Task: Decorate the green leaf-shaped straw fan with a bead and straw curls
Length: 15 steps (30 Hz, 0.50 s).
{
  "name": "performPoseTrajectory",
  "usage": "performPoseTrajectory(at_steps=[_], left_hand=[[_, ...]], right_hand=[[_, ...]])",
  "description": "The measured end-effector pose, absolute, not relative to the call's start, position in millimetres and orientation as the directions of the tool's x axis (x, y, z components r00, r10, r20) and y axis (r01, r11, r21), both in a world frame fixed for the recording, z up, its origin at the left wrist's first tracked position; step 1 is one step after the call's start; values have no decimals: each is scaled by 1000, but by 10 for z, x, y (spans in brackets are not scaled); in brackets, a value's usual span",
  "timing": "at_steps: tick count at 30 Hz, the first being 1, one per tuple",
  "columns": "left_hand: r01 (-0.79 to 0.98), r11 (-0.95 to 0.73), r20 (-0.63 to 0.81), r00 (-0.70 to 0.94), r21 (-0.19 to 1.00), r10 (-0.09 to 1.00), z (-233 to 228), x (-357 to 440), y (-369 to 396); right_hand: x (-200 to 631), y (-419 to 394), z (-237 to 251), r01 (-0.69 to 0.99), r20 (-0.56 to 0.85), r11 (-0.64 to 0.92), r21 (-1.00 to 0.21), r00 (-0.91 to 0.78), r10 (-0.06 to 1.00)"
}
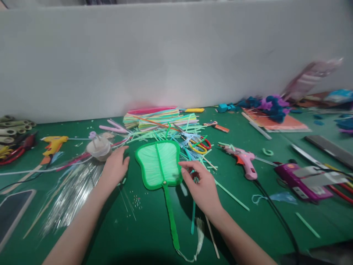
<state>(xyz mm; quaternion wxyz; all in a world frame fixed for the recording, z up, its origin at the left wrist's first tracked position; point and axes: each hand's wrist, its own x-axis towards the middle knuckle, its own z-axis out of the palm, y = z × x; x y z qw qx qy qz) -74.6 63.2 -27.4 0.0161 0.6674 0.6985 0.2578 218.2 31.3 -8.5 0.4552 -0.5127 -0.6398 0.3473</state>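
Note:
In the middle of the green table lies a small green hand fan (pixel 150 165), with pale thread-like panels, a fuzzy green border and a pearl-like bead where the handle begins. A white tassel (pixel 199 239) trails from the handle's lower end. My right hand (pixel 200 184) pinches the fan's right edge between thumb and fingertips. To the fan's left, my left hand (pixel 117 165) rests with fingers loosely apart and nothing in them. Beside it stands a translucent plastic cup (pixel 98 148). Small metal rings (pixel 137 201) and thin pins lie below my left hand.
Bundles of coloured pipe cleaners (pixel 162 119) lie behind the fan, with scissors (pixel 202 145) among them. A pink glue gun (pixel 245 160) is on the right, near a purple box (pixel 303 182). A yellow glue gun (pixel 53 143) and silver strands (pixel 74 195) lie left.

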Motion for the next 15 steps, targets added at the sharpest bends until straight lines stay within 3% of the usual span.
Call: performPoseTrajectory(at_steps=[15], left_hand=[[955,-102,272,23,279,962,-287,-786,1078]], right_hand=[[2188,325,-166,392,184,232,-890,-156,970]])
